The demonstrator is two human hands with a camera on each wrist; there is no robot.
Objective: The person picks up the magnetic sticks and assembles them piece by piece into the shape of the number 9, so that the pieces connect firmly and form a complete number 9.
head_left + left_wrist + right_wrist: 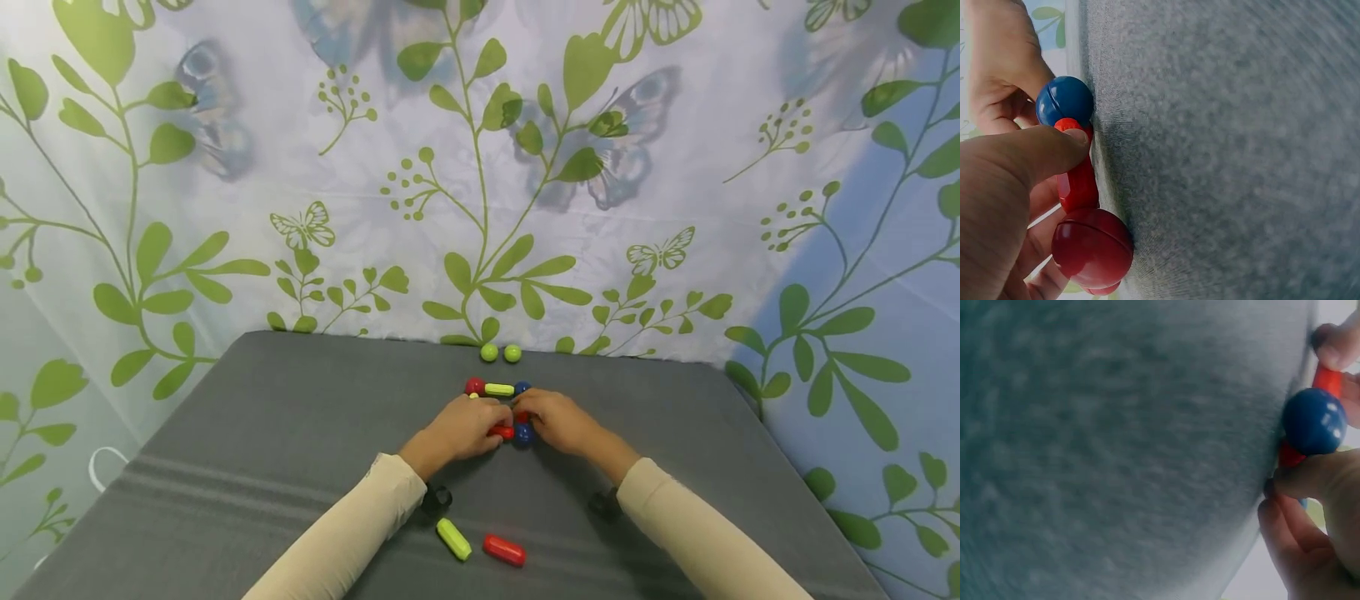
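My left hand pinches a red rod between thumb and fingers. In the left wrist view that rod lies between a blue ball and a dark red ball. On the other side of the near blue ball, my right hand grips a second red rod, mostly hidden by its fingers. Behind the hands, a yellow-green rod runs from a red ball to another blue ball. A bit of yellow-green shows beside the left hand.
Two green balls sit at the back edge of the grey table. Nearer the front, a loose yellow-green rod and a loose red rod lie between the forearms. A leaf-patterned curtain hangs behind the table.
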